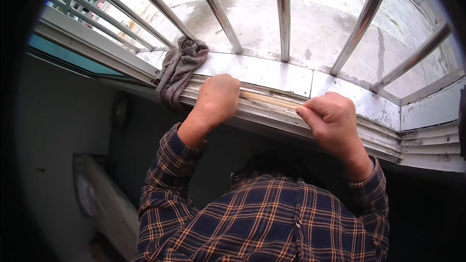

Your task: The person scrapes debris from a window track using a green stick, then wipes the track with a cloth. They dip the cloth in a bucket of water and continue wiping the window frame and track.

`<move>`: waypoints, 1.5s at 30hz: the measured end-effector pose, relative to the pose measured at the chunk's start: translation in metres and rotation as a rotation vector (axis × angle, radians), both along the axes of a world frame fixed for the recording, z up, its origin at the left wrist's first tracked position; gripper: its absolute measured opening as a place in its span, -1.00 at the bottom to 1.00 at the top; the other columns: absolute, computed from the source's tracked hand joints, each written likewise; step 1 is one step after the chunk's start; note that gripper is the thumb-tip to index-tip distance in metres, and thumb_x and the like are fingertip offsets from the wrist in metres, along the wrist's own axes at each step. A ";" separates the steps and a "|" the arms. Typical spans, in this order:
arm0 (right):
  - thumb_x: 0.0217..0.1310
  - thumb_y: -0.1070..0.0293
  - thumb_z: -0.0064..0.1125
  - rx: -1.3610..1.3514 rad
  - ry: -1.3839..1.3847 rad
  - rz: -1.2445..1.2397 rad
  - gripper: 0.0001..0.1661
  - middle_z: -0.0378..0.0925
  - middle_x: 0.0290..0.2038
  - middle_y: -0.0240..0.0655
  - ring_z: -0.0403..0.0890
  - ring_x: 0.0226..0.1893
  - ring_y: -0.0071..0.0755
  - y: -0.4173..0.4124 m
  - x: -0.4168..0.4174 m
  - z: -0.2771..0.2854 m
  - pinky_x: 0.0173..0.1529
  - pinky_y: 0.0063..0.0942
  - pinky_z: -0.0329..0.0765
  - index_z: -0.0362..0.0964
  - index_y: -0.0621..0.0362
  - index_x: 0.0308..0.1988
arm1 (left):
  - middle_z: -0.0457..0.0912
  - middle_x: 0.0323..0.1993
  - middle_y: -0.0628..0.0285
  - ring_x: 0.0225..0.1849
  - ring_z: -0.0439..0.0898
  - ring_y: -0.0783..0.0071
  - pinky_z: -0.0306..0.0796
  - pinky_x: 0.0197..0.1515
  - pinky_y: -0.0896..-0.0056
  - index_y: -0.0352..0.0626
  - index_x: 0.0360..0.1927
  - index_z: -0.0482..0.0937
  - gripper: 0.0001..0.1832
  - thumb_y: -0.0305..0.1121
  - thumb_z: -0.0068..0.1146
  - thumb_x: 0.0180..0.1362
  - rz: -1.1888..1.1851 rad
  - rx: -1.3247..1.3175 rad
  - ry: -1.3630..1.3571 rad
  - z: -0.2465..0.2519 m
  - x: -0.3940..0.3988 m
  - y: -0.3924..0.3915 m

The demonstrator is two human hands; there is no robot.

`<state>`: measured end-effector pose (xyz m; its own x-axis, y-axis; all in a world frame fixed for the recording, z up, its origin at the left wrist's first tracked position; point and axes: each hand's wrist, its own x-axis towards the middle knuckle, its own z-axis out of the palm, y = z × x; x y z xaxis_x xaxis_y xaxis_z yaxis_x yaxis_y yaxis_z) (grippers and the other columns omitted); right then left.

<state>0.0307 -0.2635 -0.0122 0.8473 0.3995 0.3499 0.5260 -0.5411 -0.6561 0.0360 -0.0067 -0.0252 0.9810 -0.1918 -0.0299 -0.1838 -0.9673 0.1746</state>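
A thin, pale wooden strip (270, 99) spans between my two hands, lying along the dirty sliding-window track (271, 118). My left hand (218, 94) is closed in a fist around one end of it, above the track. At the other end, my right hand (333, 118) pinches the strip between thumb and forefinger. The strip's ends are hidden inside my hands. A damp-looking grey rag (182, 65) is draped over the track and sill, just left of my left hand.
Metal security bars (283, 18) stand beyond the white tiled sill (251, 69), with concrete ground outside. A sliding window frame (98, 51) with a bluish pane is at left. The frame's corner (429, 142) closes the track at right. A plastic-wrapped object (113, 203) leans below left.
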 end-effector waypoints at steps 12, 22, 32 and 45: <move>-0.04 0.40 0.32 0.056 -0.079 0.096 -0.82 0.48 -0.71 -0.30 0.48 -0.64 -0.28 0.004 -0.007 0.024 -0.51 -0.38 0.38 0.53 0.14 -0.63 | 0.55 -0.47 0.06 -0.37 0.54 0.01 0.43 -0.28 0.12 -0.29 -0.57 0.56 -0.86 -0.47 0.12 0.04 0.012 0.029 -0.075 0.032 -0.032 0.003; -0.15 0.39 0.27 -0.255 -0.398 0.381 -0.74 0.27 -0.72 -0.38 0.37 -0.60 -0.34 0.052 -0.035 0.010 -0.52 -0.37 0.34 0.30 0.11 -0.66 | 0.64 -0.34 0.03 -0.25 0.62 0.03 0.49 -0.21 0.13 -0.20 -0.29 0.64 -0.82 -0.37 0.21 0.03 0.397 0.103 0.243 -0.020 -0.127 0.057; -0.08 0.42 0.36 -0.220 -0.134 0.006 -0.89 0.48 -0.69 -0.29 0.42 -0.63 -0.24 -0.035 -0.011 0.059 -0.51 -0.38 0.34 0.57 0.15 -0.56 | 0.55 -0.50 0.09 -0.46 0.54 0.20 0.40 -0.39 0.37 -0.35 -0.38 0.59 -0.95 -0.57 0.17 0.06 0.086 -0.448 -0.255 0.016 -0.054 0.033; -0.03 0.32 0.28 -0.388 0.020 0.126 -0.74 0.42 -0.71 -0.20 0.49 -0.57 -0.15 -0.015 0.018 0.056 -0.44 -0.24 0.40 0.46 0.15 -0.67 | 0.58 -0.42 0.11 -0.29 0.57 0.06 0.43 -0.21 0.16 -0.24 -0.47 0.64 -0.83 -0.35 0.15 0.07 -0.108 0.029 0.145 0.023 -0.001 0.018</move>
<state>0.0486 -0.2788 0.0435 0.7886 0.5995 0.1370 0.5932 -0.6828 -0.4265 0.0353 0.0111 -0.0024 0.9398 -0.2926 -0.1765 -0.2616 -0.9483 0.1796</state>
